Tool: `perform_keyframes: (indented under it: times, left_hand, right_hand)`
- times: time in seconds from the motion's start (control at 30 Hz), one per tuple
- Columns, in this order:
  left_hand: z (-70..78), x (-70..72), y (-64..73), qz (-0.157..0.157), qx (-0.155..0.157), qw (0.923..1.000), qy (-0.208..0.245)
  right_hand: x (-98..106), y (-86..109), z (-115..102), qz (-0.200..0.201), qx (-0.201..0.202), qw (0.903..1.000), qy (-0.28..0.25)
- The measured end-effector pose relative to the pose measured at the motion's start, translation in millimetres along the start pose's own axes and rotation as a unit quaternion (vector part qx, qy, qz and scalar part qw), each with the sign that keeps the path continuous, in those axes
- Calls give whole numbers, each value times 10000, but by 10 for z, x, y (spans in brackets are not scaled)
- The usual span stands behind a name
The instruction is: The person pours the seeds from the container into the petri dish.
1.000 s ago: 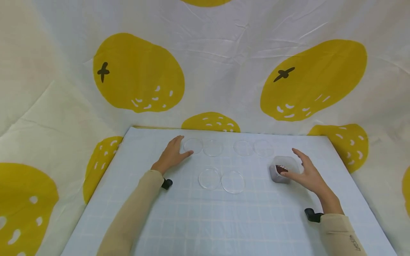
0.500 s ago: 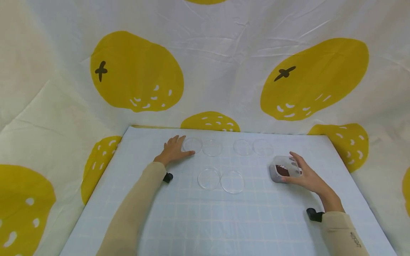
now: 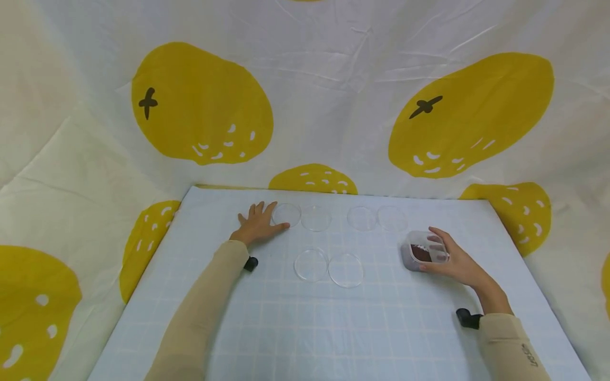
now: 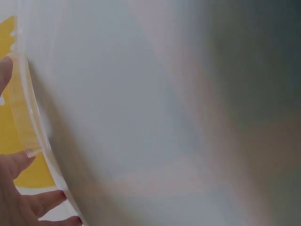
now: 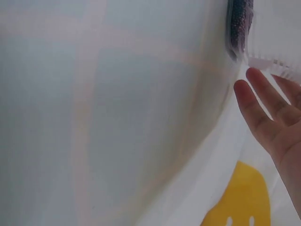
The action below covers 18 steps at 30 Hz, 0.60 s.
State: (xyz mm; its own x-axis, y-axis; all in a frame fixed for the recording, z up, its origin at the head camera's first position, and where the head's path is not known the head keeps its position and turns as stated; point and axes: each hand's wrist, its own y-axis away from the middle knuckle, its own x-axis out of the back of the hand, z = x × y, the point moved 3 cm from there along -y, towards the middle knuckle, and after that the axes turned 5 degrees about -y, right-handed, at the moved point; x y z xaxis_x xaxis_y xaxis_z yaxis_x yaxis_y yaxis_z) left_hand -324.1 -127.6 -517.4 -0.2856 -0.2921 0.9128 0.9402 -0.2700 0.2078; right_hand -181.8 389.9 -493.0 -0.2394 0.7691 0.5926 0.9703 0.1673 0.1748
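Head view: right of centre, the right hand [image 3: 455, 263] grips a translucent, squarish plastic tub [image 3: 409, 258] of dark brown contents [image 3: 420, 254], opening upward, longer axis unclear; upper left of centre, the left hand [image 3: 257, 226] pinches a clear round plastic dish [image 3: 287, 214] lying flat. Only the left wrist view shows its wall side-on.

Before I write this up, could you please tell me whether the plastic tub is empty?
Not empty: dark brown contents show inside the plastic tub.
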Motion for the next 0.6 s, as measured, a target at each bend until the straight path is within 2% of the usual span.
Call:
perform_keyframes:
  times: [0.37,0.6]
  left_hand:
    - [-42,-45,-28,-41,140,9999,-40]
    - [-7,-19,16,-119,178,9997,-130]
  right_hand:
    - [-40,-29,-22,385,119,9991,-153]
    - [-102,-98,-166,765,215,9967,149]
